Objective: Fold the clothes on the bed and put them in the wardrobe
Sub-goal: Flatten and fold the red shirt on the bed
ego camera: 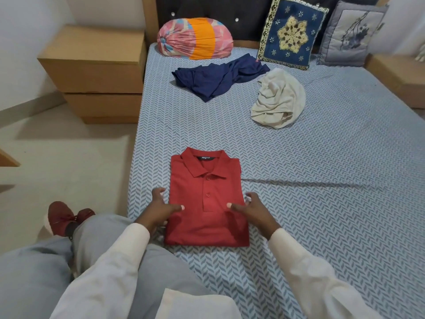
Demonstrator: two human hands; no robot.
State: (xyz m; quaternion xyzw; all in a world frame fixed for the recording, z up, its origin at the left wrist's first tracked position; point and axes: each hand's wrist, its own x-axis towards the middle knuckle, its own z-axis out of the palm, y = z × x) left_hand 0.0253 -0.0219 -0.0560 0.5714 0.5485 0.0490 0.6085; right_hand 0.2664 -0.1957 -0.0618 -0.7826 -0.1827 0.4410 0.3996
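Note:
A red polo shirt (205, 199) lies folded into a neat rectangle, collar away from me, near the front edge of the bed (333, 180). My left hand (162, 207) rests at its left edge with the thumb on the cloth and the fingers spread. At the right edge my right hand (249, 207) does the same. Neither hand has closed around the shirt. Farther up the bed lie a crumpled navy garment (218, 80) and a crumpled cream garment (279, 100). No wardrobe is in view.
At the headboard stand a pink and orange bolster (194, 39), a blue embroidered cushion (292, 33) and a grey cushion (349, 34). A brown bedside cabinet (96, 74) stands left of the bed, another (400, 74) at the right. My grey-trousered legs and red shoe (61, 216) hang over the floor.

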